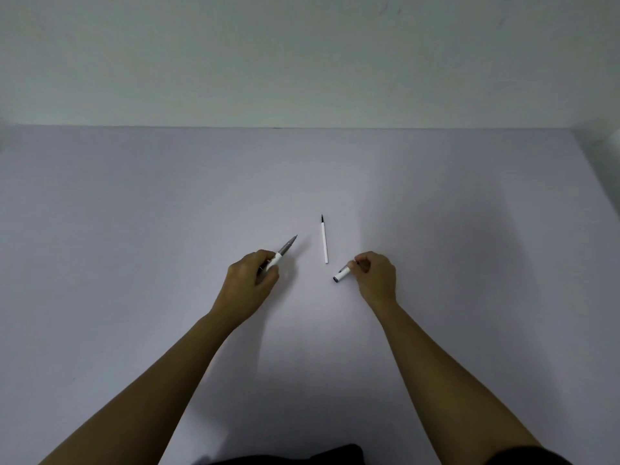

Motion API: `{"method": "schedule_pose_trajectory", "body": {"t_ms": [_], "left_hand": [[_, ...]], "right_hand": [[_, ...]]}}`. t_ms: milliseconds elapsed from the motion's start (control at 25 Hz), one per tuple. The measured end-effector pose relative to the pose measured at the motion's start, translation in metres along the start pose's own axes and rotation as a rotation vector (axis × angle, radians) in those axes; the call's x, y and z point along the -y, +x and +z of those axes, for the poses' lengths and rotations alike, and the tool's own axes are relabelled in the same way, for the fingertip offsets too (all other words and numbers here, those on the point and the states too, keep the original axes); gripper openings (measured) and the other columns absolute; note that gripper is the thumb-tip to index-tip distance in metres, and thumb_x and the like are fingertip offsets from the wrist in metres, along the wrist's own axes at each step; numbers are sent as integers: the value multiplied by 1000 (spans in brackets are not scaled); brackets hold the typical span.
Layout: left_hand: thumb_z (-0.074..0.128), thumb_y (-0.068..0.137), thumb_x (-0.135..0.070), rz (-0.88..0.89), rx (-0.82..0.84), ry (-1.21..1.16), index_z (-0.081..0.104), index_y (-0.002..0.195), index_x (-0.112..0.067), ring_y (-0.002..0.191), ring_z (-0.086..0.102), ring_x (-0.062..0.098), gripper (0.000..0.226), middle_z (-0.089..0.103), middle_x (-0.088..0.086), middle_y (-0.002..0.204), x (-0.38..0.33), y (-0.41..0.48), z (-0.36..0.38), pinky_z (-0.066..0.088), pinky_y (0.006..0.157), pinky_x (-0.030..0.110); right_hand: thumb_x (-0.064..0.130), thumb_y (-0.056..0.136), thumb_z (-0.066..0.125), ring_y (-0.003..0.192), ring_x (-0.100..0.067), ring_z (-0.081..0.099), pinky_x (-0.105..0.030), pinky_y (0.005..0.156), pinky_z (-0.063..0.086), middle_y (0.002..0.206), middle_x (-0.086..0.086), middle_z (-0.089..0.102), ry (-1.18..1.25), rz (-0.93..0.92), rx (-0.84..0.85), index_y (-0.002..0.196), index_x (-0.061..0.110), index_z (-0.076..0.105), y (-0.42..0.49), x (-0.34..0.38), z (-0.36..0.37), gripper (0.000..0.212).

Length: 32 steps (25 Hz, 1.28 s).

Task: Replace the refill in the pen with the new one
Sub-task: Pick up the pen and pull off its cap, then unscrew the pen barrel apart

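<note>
My left hand [251,280] is closed around a white pen [280,254] whose grey tip section points up and to the right, away from me. A thin white refill [324,242] with a dark tip lies loose on the table between my hands, tip pointing away. My right hand [374,276] pinches a short white pen cap [342,274] with a dark end; the cap sticks out to the left, just above or on the table.
The pale lilac table [134,213] runs back to a white wall [302,62]. A dark piece of clothing [302,456] shows at the bottom edge.
</note>
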<state>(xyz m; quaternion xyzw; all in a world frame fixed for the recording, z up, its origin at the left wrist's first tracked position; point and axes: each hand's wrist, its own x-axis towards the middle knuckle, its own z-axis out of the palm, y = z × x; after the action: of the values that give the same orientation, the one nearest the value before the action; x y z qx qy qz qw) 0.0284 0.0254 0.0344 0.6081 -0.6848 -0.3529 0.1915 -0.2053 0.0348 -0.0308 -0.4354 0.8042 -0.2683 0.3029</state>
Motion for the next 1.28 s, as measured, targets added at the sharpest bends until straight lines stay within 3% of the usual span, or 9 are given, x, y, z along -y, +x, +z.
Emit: {"method": "schedule_pose_trajectory", "body": {"t_ms": [200,320,440,560,640,760,920,1120,1280], "left_hand": [[51,90,-18,20,12,-26,60,109,-18,64,56,18,20,61,0,74,0,0,-7,42,59,22],[52,92,-21,149,37,31,59,114,-24,67,56,9,24,60,-4,77,-3,-1,-17,39,62,11],[53,91,-21,259,44,97,60,109,-19,60,51,8,20,59,-4,74,-10,1,-24,36,56,9],[48,91,-28,410,4,155,60,96,-10,54,42,9,22,55,-4,72,-18,-10,-36,30,53,10],[40,90,-33,484,-9,192,60,96,-7,57,39,10,33,57,0,73,-21,-7,-36,28,54,10],[37,91,-33,512,-26,188,62,96,-6,62,34,5,37,59,4,71,-25,-9,-36,28,54,15],[40,92,-32,485,-14,114,63,94,-5,63,35,6,36,49,-6,65,-29,-7,-33,34,60,6],[40,91,-33,507,-81,182,63,99,-8,61,39,7,34,60,5,70,-26,-11,-35,33,57,18],[43,90,-29,531,-95,170,63,98,-6,60,36,9,32,58,6,66,-30,-10,-37,29,57,15]], "right_hand": [[20,88,61,97,-31,59,-30,82,42,105,-20,61,-44,-51,-37,106,0,63,-3,8,-3,27],[14,93,52,94,-25,62,-26,86,45,104,-16,66,-2,-310,-52,106,3,65,-8,44,-23,22],[20,97,45,94,-18,64,-20,84,44,106,-9,70,10,-497,255,108,8,66,-16,91,-49,27],[35,98,35,87,-30,63,-39,82,47,95,-17,70,-224,-517,550,105,6,64,-29,119,-59,41],[37,98,34,80,-29,62,-38,75,48,89,-14,71,-348,-537,622,99,9,66,-26,123,-60,42],[27,95,46,75,-17,60,-18,66,41,88,-2,73,-332,-644,580,93,14,70,-28,121,-65,27],[22,85,64,77,-15,56,-17,68,37,83,-1,68,-248,-896,445,93,15,69,-26,115,-67,13],[35,91,54,84,-19,66,-28,74,50,84,7,70,-33,-480,598,108,16,66,-34,117,-69,28],[20,86,63,74,-11,60,-30,71,49,77,9,64,-1,-645,518,87,16,67,-38,121,-70,6]]}}
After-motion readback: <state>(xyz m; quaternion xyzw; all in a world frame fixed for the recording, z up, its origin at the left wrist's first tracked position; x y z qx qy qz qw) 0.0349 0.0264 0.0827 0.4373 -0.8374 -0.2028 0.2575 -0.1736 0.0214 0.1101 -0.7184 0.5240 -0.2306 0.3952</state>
